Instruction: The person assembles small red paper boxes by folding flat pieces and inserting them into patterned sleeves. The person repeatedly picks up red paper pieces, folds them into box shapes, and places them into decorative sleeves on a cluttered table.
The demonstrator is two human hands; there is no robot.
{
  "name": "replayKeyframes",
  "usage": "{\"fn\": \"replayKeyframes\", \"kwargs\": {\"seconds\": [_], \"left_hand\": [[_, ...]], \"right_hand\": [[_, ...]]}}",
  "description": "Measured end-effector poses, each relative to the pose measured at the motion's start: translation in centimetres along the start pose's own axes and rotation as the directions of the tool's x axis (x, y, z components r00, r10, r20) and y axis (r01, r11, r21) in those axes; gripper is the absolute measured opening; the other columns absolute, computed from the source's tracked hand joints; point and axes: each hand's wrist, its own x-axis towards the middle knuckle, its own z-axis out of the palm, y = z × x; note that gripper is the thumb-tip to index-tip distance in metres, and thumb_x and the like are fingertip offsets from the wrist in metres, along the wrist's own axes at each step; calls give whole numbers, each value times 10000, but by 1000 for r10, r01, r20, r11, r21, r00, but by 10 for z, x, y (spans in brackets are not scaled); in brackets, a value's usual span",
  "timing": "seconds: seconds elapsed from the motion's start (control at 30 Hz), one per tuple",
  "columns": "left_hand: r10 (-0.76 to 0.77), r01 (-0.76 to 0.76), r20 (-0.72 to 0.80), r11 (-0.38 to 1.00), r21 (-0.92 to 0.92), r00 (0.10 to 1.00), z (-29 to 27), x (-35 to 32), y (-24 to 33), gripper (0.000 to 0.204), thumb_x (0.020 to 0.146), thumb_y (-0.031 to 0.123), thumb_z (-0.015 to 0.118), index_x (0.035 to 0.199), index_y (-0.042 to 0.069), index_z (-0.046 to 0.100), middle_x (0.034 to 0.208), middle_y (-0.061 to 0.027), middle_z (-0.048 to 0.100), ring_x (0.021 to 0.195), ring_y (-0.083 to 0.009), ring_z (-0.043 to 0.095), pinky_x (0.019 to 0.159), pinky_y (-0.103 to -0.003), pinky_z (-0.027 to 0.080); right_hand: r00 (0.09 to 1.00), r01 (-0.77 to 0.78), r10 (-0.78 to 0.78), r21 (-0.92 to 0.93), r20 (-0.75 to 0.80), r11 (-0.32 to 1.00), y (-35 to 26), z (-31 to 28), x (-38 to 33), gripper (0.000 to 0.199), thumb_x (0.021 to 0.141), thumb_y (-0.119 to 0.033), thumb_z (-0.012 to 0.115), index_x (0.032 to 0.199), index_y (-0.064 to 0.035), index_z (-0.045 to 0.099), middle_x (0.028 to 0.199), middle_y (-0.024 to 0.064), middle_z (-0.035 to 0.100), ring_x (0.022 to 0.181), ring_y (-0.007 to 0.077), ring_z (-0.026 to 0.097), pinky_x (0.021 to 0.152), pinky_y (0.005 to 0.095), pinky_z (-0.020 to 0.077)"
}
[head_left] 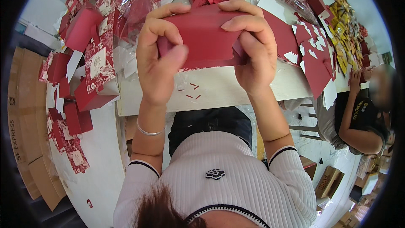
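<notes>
- White ribbed top with dark trim and a small dark flower brooch at the bottom of the view; silver bangle on the left wrist.
- Left hand and right hand both raised above the near edge of the pale surface, each closed on one end of a red cardboard box piece.
- Left thumb pressed on the near face of the piece, fingers curled over its top edge; right fingers wrapped over the top right corner.
- A few small red paper scraps lie on the surface just below the held piece.
- To the left, a heap of folded red boxes with floral print panels, some spilling down toward flattened brown cartons.
- To the right, flat red and white die-cut sheets spread over the surface.
- Farther right, a stack of gold and yellow wrappers.
- At the right edge, another person in a dark shirt with a hand at the surface.
</notes>
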Motion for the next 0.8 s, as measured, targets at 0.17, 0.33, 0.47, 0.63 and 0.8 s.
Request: {"fn": "replayKeyframes", "kwargs": {"seconds": [0.17, 0.33, 0.47, 0.63, 0.8], "left_hand": [[112, -114, 28, 988, 108, 993, 0, 1, -5, 295, 726, -64, 556, 986, 37, 459, 1095, -124, 502, 1000, -166, 462, 865, -287, 378], [262, -296, 143, 886, 356, 955, -5, 5, -14, 302, 724, -75, 537, 1002, 18, 466, 1074, -128, 517, 997, -209, 475, 903, -323, 352], [303, -321, 109, 907, 271, 947, -7, 4, -16, 346, 748, -55, 486, 1079, 21, 421, 1134, -169, 487, 1095, -253, 452, 962, -374, 327], [3, 26, -374, 997, 71, 927, -2, -5, -14, 403, 905, 242, 356, 1227, 0, 333, 1162, -130, 479, 1148, -203, 410, 972, -336, 312], [-584, 488, 144, 490, -723, 799, -35, -23, -9, 451, 911, 318, 404, 1227, -3, 405, 1233, -123, 465, 1103, -208, 486, 937, -354, 389]], "right_hand": [[997, 74, -74, -164, 2, 984, -4, 8, 3, 346, 696, 58, 564, 1030, -20, 520, 1087, 118, 523, 1097, 279, 422, 956, 371, 299], [984, 180, -174, -343, 48, 922, 9, 1, 7, 357, 675, 63, 608, 1006, -35, 522, 1067, 131, 530, 1113, 334, 432, 949, 405, 321], [980, 199, -193, -348, 53, 916, 7, 2, 9, 324, 670, 62, 617, 967, -36, 534, 1065, 136, 533, 1108, 339, 440, 942, 411, 330], [961, 275, -270, -364, 67, 890, 2, 1, 4, 313, 669, 66, 616, 953, -41, 538, 1059, 152, 531, 1110, 345, 438, 947, 427, 326], [913, 389, -283, -418, 295, 821, 1, 5, -12, 258, 665, 33, 594, 914, -6, 539, 1076, 188, 495, 1097, 382, 449, 920, 495, 365]]}}
